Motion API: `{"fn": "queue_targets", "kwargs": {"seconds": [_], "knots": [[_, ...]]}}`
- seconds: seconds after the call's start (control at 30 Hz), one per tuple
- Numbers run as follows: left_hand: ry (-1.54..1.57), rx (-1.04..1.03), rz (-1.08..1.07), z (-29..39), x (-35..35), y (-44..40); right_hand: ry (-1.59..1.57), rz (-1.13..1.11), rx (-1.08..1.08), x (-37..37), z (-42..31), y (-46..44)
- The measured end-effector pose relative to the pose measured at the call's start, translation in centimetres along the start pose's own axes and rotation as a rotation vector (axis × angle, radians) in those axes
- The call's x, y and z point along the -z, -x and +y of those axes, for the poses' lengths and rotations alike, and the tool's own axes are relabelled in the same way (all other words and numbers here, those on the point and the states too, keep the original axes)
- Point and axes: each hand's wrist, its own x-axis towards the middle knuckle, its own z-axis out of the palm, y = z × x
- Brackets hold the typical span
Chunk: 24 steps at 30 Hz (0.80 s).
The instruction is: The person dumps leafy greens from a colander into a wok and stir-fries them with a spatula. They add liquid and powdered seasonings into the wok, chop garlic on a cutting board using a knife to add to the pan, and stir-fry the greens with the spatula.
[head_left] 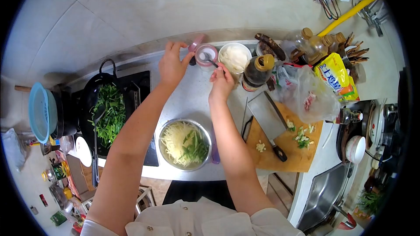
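My right hand [222,83] grips the dark handle of a small spoon [211,61], whose bowl end is inside a pink-rimmed jar [206,55] of white granules. Beside that jar on the left, my left hand [174,63] has its fingers apart, near the jar's raised pink lid [197,41]. Just right of the jar stands a white bowl [235,57] with a pale, creamy mass. Nearer to me, a metal bowl [185,144] holds pale shreds and green pieces.
At left, a black wok [108,113] of chopped greens sits on the stove. A cleaver [267,116] lies on the wooden board [286,159] with chopped bits. Bottles [257,73], a plastic bag [313,96] and a yellow packet [334,76] stand behind; the sink [323,196] is at right.
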Motion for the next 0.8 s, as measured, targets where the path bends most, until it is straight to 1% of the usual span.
{"fn": "queue_targets", "kwargs": {"seconds": [0.07, 0.2, 0.27, 0.33, 0.4, 0.5, 0.57, 0.6, 0.63, 0.67, 0.7, 0.73, 0.77, 0.8], "knots": [[-0.017, 0.016, -0.006, 0.4, 0.2, 0.0, -0.168, -0.017, -0.073, 0.3, -0.2, 0.2], [-0.012, 0.073, -0.041, 1.1, 0.4, 0.3, -0.219, 0.011, -0.093, 0.9, -2.0, 2.1], [0.054, -0.086, -0.014, 0.2, -0.2, 0.4, -0.160, 0.015, 0.015, 1.7, -3.0, 4.0], [0.057, -0.032, 0.018, 0.4, 0.1, 1.5, -0.111, 0.020, 0.075, 2.1, -4.2, 6.6], [0.120, 0.046, 0.092, 0.3, 1.1, 3.7, -0.095, -0.062, 0.108, 2.0, -4.8, 9.2], [0.230, 0.106, 0.200, 0.9, 5.6, 9.6, -0.087, -0.169, 0.086, 0.4, -3.7, 12.7], [0.311, 0.233, 0.102, 2.1, 10.1, 15.1, 0.019, -0.264, -0.003, -1.7, -3.4, 15.8], [0.288, 0.191, 0.097, 1.8, 11.9, 18.1, 0.022, -0.280, -0.015, -2.7, -2.9, 17.3], [0.304, 0.194, 0.109, 1.7, 13.5, 21.1, 0.112, -0.386, -0.017, -3.9, -2.3, 18.9], [0.326, 0.218, 0.048, 0.6, 14.9, 24.2, 0.200, -0.490, -0.016, -5.0, -1.6, 20.3], [0.314, 0.207, 0.065, 0.2, 16.4, 26.9, 0.217, -0.569, -0.027, -6.1, -0.7, 21.4], [0.307, 0.286, 0.035, -0.3, 17.7, 29.7, 0.235, -0.646, -0.035, -7.2, 0.2, 22.2], [0.294, 0.377, -0.002, -0.9, 18.8, 32.2, 0.255, -0.642, -0.107, -8.2, 1.2, 22.7], [0.250, 0.424, -0.025, -1.2, 20.2, 33.9, 0.255, -0.664, -0.129, -9.3, 2.0, 23.3]]}}
